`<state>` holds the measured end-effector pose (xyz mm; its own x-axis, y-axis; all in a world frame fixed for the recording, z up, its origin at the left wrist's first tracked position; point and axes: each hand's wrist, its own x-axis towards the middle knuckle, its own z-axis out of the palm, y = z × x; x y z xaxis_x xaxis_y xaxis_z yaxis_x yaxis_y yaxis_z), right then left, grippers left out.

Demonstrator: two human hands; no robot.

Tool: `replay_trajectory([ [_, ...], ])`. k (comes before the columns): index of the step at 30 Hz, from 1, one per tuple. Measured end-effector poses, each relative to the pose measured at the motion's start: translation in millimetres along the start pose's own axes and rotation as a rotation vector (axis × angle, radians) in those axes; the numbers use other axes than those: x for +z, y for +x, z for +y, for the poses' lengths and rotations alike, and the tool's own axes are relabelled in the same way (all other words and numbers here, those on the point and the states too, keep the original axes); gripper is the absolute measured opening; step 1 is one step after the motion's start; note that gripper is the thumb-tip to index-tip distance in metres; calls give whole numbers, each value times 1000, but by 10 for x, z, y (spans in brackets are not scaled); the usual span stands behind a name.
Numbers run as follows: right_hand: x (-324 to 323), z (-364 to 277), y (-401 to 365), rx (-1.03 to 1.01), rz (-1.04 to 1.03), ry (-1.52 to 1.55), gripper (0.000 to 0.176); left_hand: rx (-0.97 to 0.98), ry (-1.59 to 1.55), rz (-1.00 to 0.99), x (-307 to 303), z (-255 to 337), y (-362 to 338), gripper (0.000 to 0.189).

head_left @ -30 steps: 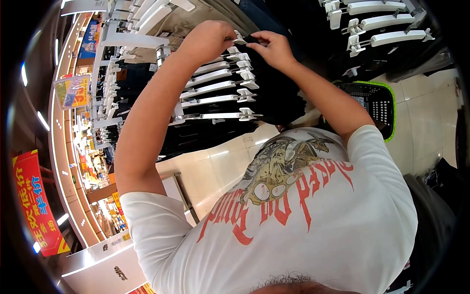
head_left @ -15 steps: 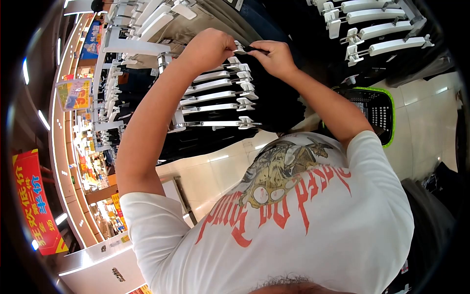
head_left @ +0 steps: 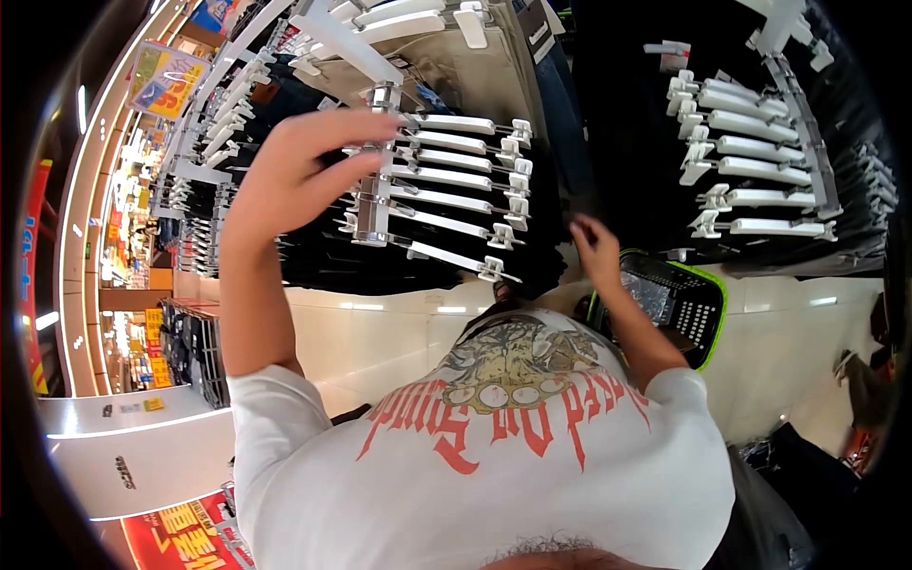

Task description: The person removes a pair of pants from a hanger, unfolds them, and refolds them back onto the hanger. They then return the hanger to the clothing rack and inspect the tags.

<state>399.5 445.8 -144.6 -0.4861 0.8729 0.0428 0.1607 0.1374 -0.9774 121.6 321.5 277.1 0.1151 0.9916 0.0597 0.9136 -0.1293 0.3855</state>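
Hangers [head_left: 446, 178], slim glossy white plastic, line the metal rail [head_left: 373, 223], their clips [head_left: 517, 211] apparently meant to keep the soft black garments [head_left: 543, 263] flat. Left hand [head_left: 285, 185], at the rail, has thumb and fingers parted wide, holding nothing visible. Right of the rail, the right hand [head_left: 597, 251] curls loosely near the perforated, green-rimmed basket [head_left: 701, 318]; whether it holds anything, I cannot tell

Bright glare streaks the floor tiles [head_left: 779, 328] beside the green-rimmed shopping basket [head_left: 698, 306], left of which the left hand [head_left: 299, 176] is blurred.
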Motion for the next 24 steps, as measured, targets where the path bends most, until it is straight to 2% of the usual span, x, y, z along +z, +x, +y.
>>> replay_trajectory([
  [2,-108,213,-385,74,-30,-51,27,-196,-225,182,0,-251,-475,27],
  [4,-145,535,-751,192,-62,-83,26,-303,-442,371,76,-645,-861,24],
  [7,-240,481,-1106,352,-152,-113,25,-551,-410,486,133,-1342,-1251,24],
  [8,-235,329,-1147,302,-141,-129,24,-582,-493,541,192,-1582,-1322,28],
  [10,-207,466,-1208,307,-160,-241,24,-690,-551,613,234,-1921,-1332,32],
  [11,-174,519,-1226,368,-151,-162,25,-688,-577,634,236,-2054,-1294,34],
  [12,-150,364,-1198,367,-138,-281,24,-655,-632,638,236,-2202,-1246,38],
  [14,-34,322,-1194,422,-68,-228,24,-503,-635,674,267,-2514,-1085,50],
  [15,53,80,-1148,461,-69,-288,25,-430,-632,697,274,-2629,-970,57],
  [16,106,314,-1185,432,-65,-250,25,-359,-630,715,289,-2716,-844,64],
  [18,292,352,-1234,269,-7,-251,27,-296,-623,776,294,-2766,-572,65],
  [19,343,358,-1259,360,-52,-254,29,-223,-581,791,329,-2870,-437,71],
  [22,558,331,-1399,233,-49,-490,26,-64,-989,730,475,-2875,-190,59],
  [23,618,290,-1479,335,-51,-522,27,-64,-955,754,528,-2816,-180,55],
  [24,701,185,-1549,438,-52,-552,29,-147,-829,831,653,-2866,-155,49],
])
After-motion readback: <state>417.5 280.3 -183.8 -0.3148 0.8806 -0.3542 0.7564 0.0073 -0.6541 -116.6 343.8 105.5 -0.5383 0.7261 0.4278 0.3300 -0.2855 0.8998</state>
